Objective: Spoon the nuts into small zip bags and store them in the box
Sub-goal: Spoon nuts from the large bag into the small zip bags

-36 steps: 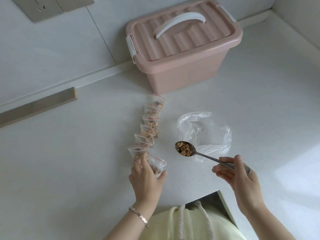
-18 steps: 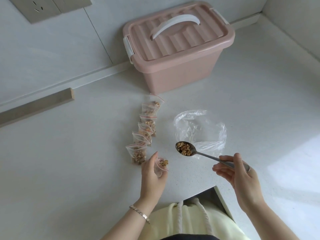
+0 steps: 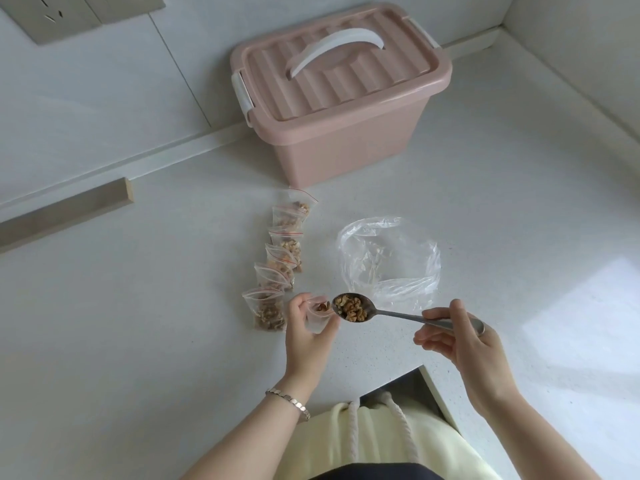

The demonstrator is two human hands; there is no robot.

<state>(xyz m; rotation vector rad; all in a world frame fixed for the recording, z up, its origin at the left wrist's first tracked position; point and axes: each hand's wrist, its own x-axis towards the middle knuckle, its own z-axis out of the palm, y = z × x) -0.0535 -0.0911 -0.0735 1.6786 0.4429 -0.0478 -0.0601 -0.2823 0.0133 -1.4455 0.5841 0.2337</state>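
My left fingers (image 3: 297, 308) pinch a small zip bag (image 3: 317, 320), mouth held wide, so my right fingers (image 3: 433, 341), clamped on the spoon (image 3: 398, 314), can tip its nuts (image 3: 351, 308) in. Filled bags (image 3: 282, 252) queue toward the shut box (image 3: 346, 140) at the counter's back edge.

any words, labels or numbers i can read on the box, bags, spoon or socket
None can be read. The box has no label, the zip bags show only red seal lines, the big bag and spoon are plain, and the socket bears no print.
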